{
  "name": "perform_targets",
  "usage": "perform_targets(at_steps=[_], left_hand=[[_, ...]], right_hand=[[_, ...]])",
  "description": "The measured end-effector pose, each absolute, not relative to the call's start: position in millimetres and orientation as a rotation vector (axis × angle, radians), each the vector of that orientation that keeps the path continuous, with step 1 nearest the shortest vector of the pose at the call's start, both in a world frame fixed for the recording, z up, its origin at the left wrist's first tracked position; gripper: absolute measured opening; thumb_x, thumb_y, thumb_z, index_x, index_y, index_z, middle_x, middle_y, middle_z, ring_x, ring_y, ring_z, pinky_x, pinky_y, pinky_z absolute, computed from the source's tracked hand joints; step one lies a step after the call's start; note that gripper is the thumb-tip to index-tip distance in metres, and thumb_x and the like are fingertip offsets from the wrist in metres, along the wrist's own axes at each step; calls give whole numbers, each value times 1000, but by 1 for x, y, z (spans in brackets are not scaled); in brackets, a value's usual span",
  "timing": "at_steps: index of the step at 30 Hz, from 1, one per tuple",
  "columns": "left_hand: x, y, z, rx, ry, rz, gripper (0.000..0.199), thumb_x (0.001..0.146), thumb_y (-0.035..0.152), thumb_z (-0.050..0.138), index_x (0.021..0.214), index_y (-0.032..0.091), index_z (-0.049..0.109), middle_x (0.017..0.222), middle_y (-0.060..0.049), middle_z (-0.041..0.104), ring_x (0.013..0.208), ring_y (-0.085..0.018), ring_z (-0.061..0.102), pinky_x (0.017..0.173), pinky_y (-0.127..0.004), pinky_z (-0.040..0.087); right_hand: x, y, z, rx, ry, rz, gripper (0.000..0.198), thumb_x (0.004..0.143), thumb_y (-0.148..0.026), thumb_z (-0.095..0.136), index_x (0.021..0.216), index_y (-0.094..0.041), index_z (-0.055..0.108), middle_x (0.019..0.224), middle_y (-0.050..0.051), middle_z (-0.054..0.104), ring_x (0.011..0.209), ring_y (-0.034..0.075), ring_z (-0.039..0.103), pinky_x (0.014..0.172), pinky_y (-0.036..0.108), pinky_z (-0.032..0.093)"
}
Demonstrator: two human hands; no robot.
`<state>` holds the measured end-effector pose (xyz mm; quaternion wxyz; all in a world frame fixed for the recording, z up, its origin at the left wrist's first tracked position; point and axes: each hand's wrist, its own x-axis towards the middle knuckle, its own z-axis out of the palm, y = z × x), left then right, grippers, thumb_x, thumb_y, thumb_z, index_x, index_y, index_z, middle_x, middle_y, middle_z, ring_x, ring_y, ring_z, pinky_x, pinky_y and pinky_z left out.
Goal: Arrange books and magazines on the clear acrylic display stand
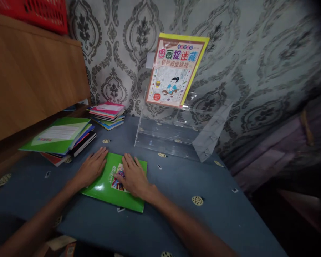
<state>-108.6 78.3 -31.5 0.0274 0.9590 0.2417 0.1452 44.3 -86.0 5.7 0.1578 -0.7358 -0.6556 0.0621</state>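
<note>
A glossy green book [101, 185] with a small colourful picture on its cover lies flat on the blue patterned tabletop [173, 200]. My left hand [92, 167] rests along the book's left edge, fingers stretched out. Flat across the right part of the cover lies my right hand [133, 176], its fingers extended and partly hiding the picture. Neither hand grips anything. Behind the book stands a clear acrylic display rack [166, 132]. On its top tier leans a picture book [173, 71] with a yellow edge and Chinese lettering.
To the left sits a stack of books topped by a green one [59, 132]. Farther back is a smaller pile with a pink book [108, 108] on top. A wooden cabinet [37, 71] carrying a red plastic basket [42, 14] borders the left side. Patterned wallpaper [117, 43] rises behind.
</note>
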Motion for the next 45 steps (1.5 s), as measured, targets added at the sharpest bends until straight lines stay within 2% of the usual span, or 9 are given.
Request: perform_targets(at_steps=[8, 14, 18, 21, 30, 36, 39, 42, 45], left_hand=[[-108, 79, -33, 2953, 780, 456, 54, 101, 33, 27, 149, 15, 46, 157, -12, 45, 148, -24, 38, 116, -47, 41], [-100, 54, -20, 3059, 797, 433, 50, 101, 27, 28, 142, 13, 53, 154, -17, 48, 146, -31, 42, 117, -61, 32], [-86, 5, -18, 3057, 539, 368, 53, 105, 40, 27, 145, 12, 49, 156, -18, 45, 149, -30, 37, 117, -54, 36], [-79, -24, -19, 3014, 351, 371, 56, 106, 45, 28, 149, 14, 43, 156, -14, 46, 150, -25, 34, 121, -49, 31], [-114, 4, -20, 2973, 513, 383, 61, 105, 54, 25, 149, 16, 42, 158, -10, 45, 149, -23, 36, 122, -45, 29], [-139, 26, -20, 2956, 576, 405, 61, 104, 54, 24, 147, 17, 46, 156, -10, 47, 148, -23, 39, 122, -46, 30], [-144, 29, -17, 2972, 509, 364, 62, 103, 58, 28, 148, 21, 46, 159, -9, 44, 148, -24, 37, 122, -47, 28], [-148, 29, -14, 3004, 347, 290, 69, 95, 69, 39, 151, 29, 43, 161, -8, 41, 149, -29, 35, 123, -53, 24], [-151, 30, -12, 3014, 219, 277, 80, 87, 76, 48, 154, 33, 39, 161, -9, 40, 147, -32, 36, 122, -58, 21]], right_hand=[[72, -120, -3, -2233, -1773, 116, 72, 103, -53, 36, 152, -1, 38, 160, 24, 34, 152, 32, 28, 124, 53, 24], [75, -131, -6, -2266, -1724, 130, 69, 103, -49, 36, 153, -2, 37, 161, 22, 31, 152, 31, 27, 123, 53, 26], [75, -131, -9, -2251, -1727, 129, 66, 103, -47, 37, 155, -7, 35, 162, 20, 31, 153, 30, 25, 122, 55, 26], [74, -130, -10, -2271, -1727, 152, 66, 103, -44, 36, 156, -5, 33, 163, 21, 29, 154, 30, 23, 122, 55, 25], [75, -130, -12, -2258, -1723, 161, 70, 104, -50, 27, 155, -3, 33, 163, 21, 28, 154, 29, 22, 123, 54, 23], [76, -131, -14, -2246, -1701, 175, 68, 104, -50, 30, 157, -7, 32, 164, 19, 29, 155, 28, 21, 123, 54, 22], [75, -133, -16, -2243, -1696, 184, 68, 104, -50, 30, 157, -7, 31, 164, 18, 28, 155, 28, 20, 123, 54, 21], [75, -138, -18, -2214, -1707, 156, 66, 104, -50, 30, 158, -11, 31, 165, 17, 28, 154, 28, 21, 123, 54, 23], [73, -148, -17, -2220, -1719, 152, 65, 104, -49, 30, 157, -10, 33, 165, 17, 28, 154, 29, 21, 123, 55, 24]])
